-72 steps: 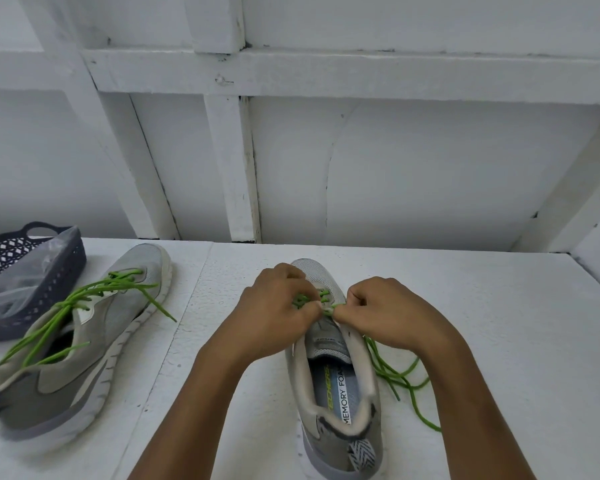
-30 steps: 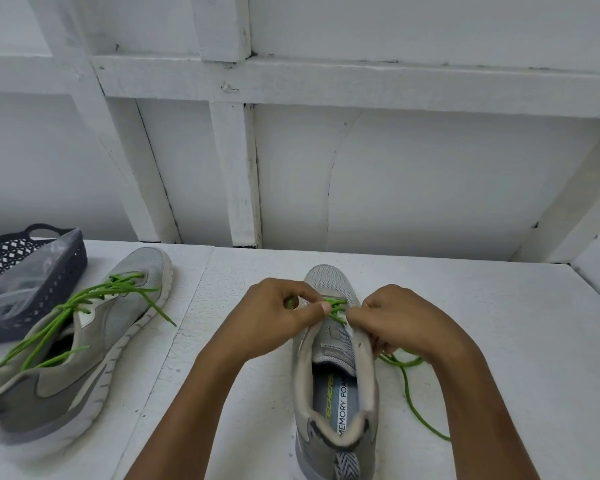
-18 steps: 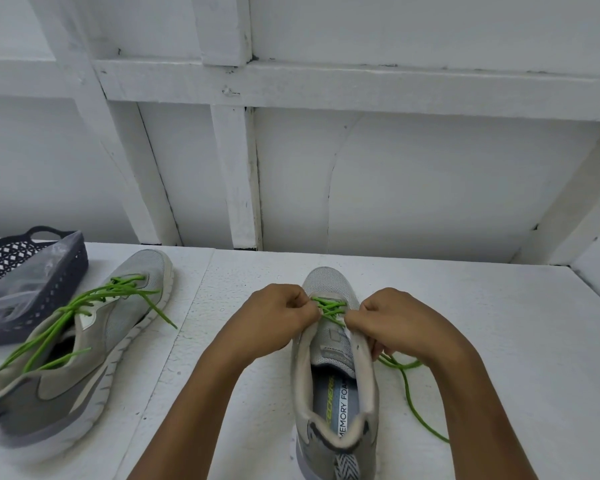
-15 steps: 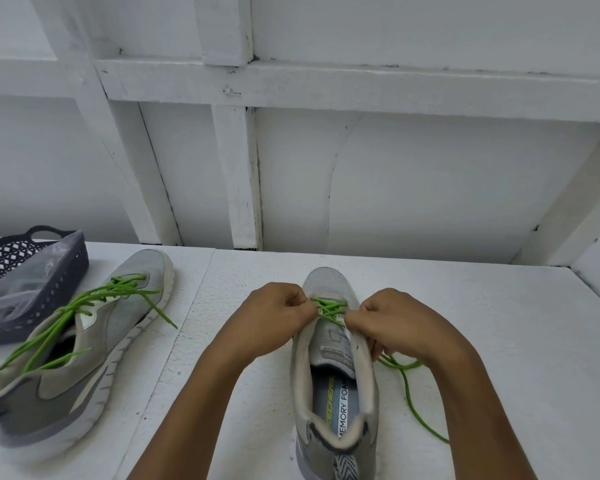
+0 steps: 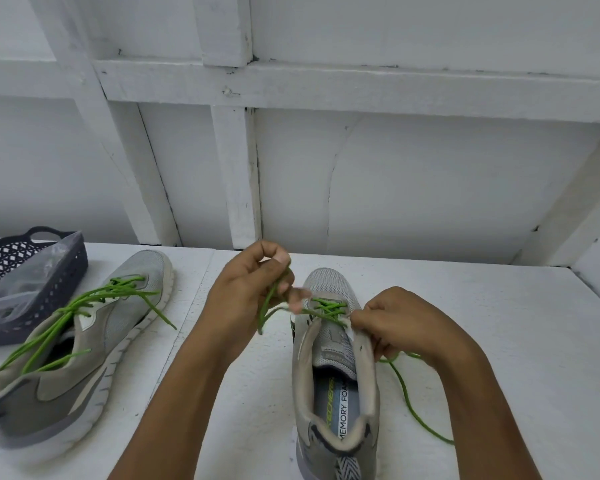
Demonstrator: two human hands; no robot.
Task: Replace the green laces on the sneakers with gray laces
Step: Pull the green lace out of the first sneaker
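A gray sneaker [image 5: 336, 379] stands in front of me, toe pointing away, with a green lace [image 5: 326, 308] threaded only through its front eyelets. My left hand [image 5: 246, 299] is raised to the shoe's left and pinches a loose stretch of that lace, drawn out sideways. My right hand [image 5: 402, 323] grips the shoe's right eyelet flap; the lace's other end trails on the table under it [image 5: 409, 407]. A second gray sneaker [image 5: 84, 344] lies at the left, laced in green. No gray laces are visible.
A dark perforated basket [image 5: 49, 292] holding a clear plastic bag sits at the far left. The white table [image 5: 516, 341] ends at a white panelled wall with beams close behind the shoes. A raised white ledge borders the right side.
My left hand has lifted up and to the left, pulling a length of green lace out of the shoe. My right hand stays on the shoe's right side.
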